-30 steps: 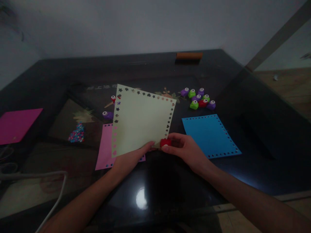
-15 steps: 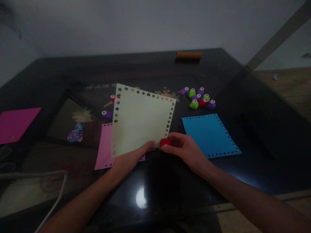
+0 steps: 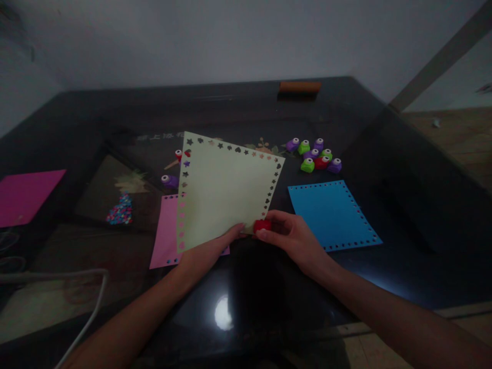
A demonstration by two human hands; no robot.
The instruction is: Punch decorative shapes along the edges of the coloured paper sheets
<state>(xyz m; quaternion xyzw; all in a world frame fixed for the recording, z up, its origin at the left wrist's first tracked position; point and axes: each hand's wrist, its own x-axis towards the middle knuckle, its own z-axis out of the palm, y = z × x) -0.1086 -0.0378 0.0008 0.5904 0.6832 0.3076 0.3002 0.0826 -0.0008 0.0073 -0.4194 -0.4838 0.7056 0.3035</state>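
My left hand (image 3: 209, 248) pinches the near edge of a pale yellow paper sheet (image 3: 225, 192) and holds it tilted above the dark table. Small shapes are punched along the sheet's borders. At the sheet's near right corner, my right hand (image 3: 294, 237) grips a small red paper punch (image 3: 262, 225). A pink sheet (image 3: 166, 233) lies under the yellow one.
A blue sheet (image 3: 332, 215) with punched edges lies to the right. Several small purple, green and red punches (image 3: 315, 156) cluster behind it, two more punches (image 3: 171, 180) sit left of the yellow sheet. A magenta sheet (image 3: 25, 195) and a confetti pile (image 3: 121, 210) lie at left. A white cable (image 3: 88, 312) crosses the near left.
The yellow sheet's far right corner has swung slightly to the right. Both hands have stayed almost in place.
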